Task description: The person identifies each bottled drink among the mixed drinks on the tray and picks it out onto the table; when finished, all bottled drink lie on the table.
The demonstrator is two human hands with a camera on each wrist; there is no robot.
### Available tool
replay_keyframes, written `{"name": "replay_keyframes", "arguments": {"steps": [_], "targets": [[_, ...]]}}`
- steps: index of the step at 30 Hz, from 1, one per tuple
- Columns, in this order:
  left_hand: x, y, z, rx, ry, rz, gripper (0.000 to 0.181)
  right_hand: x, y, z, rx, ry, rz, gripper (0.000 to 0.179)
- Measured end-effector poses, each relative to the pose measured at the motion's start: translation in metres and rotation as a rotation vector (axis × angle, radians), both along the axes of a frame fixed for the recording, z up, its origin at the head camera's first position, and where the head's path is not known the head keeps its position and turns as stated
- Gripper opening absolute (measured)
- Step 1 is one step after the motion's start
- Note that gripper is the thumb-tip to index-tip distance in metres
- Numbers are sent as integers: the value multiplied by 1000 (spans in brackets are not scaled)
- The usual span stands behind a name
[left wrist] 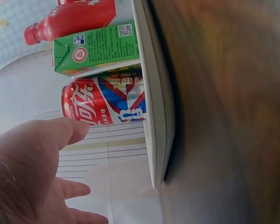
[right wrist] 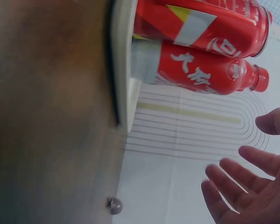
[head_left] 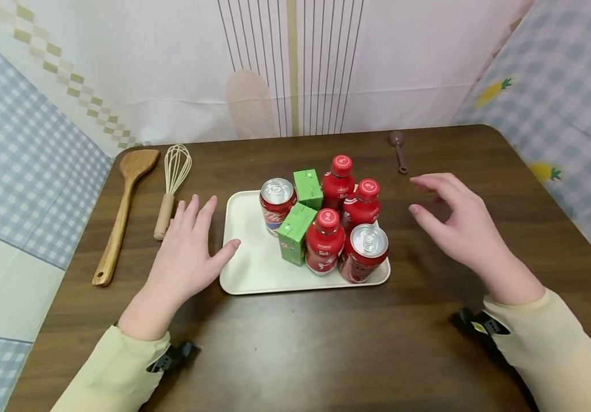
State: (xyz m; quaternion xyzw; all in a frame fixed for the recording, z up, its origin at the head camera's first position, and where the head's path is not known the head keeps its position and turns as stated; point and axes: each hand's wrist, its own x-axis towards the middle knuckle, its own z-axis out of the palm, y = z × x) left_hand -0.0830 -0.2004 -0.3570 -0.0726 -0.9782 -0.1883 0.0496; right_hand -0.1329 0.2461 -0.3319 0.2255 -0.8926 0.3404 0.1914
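Note:
A white tray bears two soda cans, two green drink cartons and three red bottles, all standing. One can is at the tray's left, the other can at its front right corner. Cartons and bottles stand close together between and behind them. My left hand is spread beside the tray's left edge, thumb tip over the rim, holding nothing. To the right of the tray, my right hand hovers with thumb and fingers apart and nothing between them.
Left of the tray lie a wooden spatula and a whisk with a wooden handle, close to my left fingers. A small brown spoon lies at the back right. Patterned cloth hangs behind and beside the brown table.

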Motion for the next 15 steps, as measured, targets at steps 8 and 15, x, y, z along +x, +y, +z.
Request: {"name": "replay_keyframes", "arguments": {"steps": [8, 15], "targets": [[-19, 3, 5, -17, -89, 33, 90, -7, -14, 16, -14, -114, 91, 33], [-38, 3, 7, 9, -198, 80, 87, -16, -25, 26, -63, -204, 163, 33]]}}
